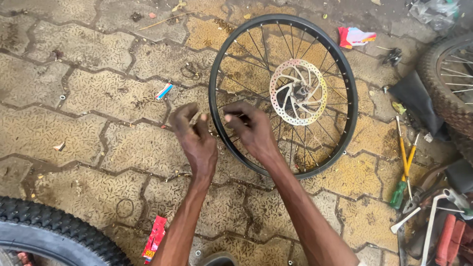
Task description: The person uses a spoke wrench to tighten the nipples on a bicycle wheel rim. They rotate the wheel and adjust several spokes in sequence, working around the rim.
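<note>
Right hand (252, 129): fingers pinched together on a small dark part, too small to identify, held over the near-left rim of the wheel. Left hand (197, 135): raised just beside the right, fingers curled loosely and apart, whether anything lies between the fingertips cannot be told. Bicycle wheel (224, 64): bare black rim without tyre, lying flat on the paving, thin spokes running to a central hub. Brake disc (283, 79): perforated silvery rotor with a rainbow tint, fixed on the hub. Paving (88, 88): yellowish interlocking blocks, stained and littered. Small blue-and-red wrapper (164, 91): on the paving left of the wheel. Red wrapper (154, 238): near the left forearm. Knobby tyre (49, 224): bottom-left corner, partly out of view. Second tyred wheel (443, 93): right edge, partly cut off. Yellow-handled tools (405, 157): right of the wheel, with a green-handled screwdriver (398, 194) beside them. Red-and-white scrap (355, 36): beyond the wheel's upper right.
</note>
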